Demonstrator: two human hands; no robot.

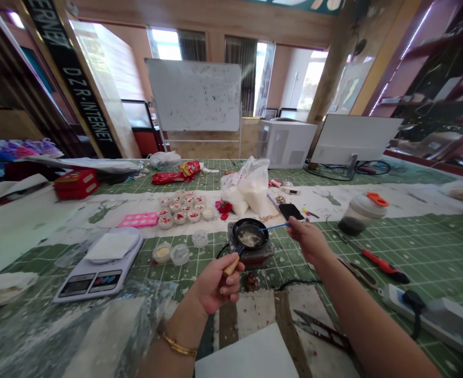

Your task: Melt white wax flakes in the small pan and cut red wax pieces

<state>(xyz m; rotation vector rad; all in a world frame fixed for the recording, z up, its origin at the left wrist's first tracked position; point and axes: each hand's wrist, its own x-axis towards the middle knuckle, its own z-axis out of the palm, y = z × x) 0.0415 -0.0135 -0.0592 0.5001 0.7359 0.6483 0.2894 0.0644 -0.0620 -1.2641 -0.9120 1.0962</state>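
My left hand (pixel 218 282) is wrapped round the wooden handle of a small black frying pan (pixel 236 226), which rests on a small hot plate (pixel 263 257). Pale, partly clear stuff (pixel 249 239) lies in the pan. In my right hand (pixel 308 239) a thin blue stick (pixel 276 227) is pinched, its far end dipping into the pan. To the left of the pan are a clear round cup (pixel 200 239), another clear cup (pixel 179 254) and a cup with a cream-coloured filling (pixel 162 253).
Several filled cups with red bits (pixel 179 217) stand beside a pink mould (pixel 139 219). White bags (pixel 250 186) sit behind the pan. A kitchen scale (pixel 101 265) lies left; scissors (pixel 321 331), a red-handled tool (pixel 384 265) and a power strip (pixel 432 315) lie right.
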